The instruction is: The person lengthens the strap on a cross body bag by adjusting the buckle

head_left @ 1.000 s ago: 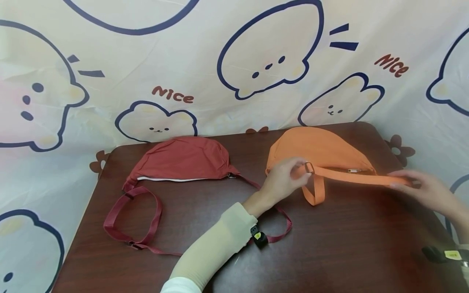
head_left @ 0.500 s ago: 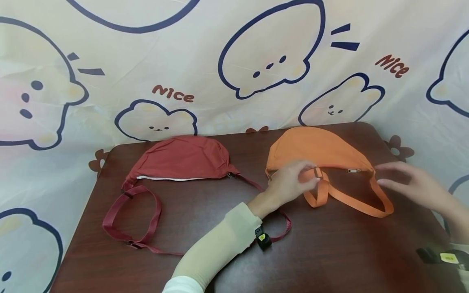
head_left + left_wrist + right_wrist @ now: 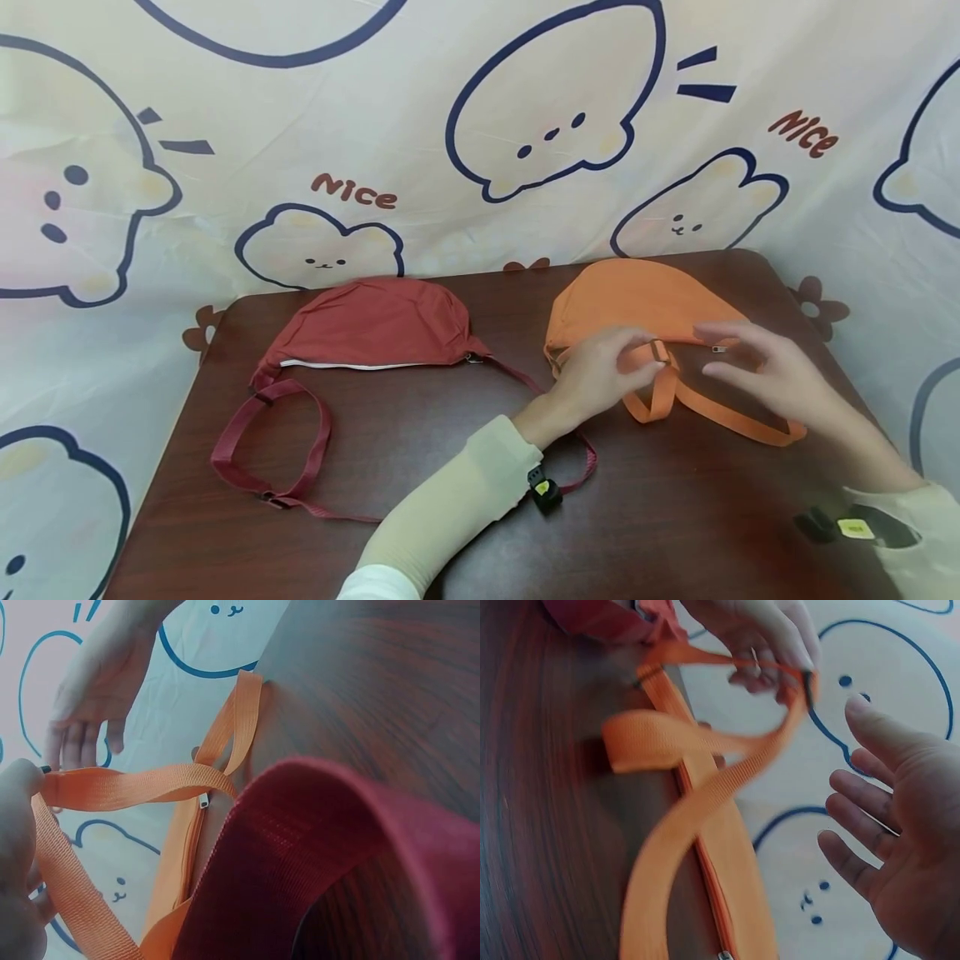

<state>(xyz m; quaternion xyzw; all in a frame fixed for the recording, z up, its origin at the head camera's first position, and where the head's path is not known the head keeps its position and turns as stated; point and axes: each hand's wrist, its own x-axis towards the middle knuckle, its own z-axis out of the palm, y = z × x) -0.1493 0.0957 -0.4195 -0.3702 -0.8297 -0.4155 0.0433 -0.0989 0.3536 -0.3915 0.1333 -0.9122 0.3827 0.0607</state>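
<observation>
An orange waist bag lies at the table's right rear, its zip facing forward. My left hand pinches the orange strap at its dark buckle, lifted in front of the bag; strap loops hang below. My right hand, fingers parted and holding nothing, hovers just right of the buckle, over the bag's right end. In the right wrist view the orange strap runs up to the buckle, apart from the right hand. The left wrist view has the left hand partly cut off at the edge.
A red waist bag with a white zip line lies on the left of the brown table. Its dark red strap loops forward and passes under my left forearm. A printed cloth hangs behind the table.
My right hand let go of the orange strap at the right, then moved left toward the buckle. The strap fell slack into a loop. My left hand shifted slightly right, still holding the buckle.
</observation>
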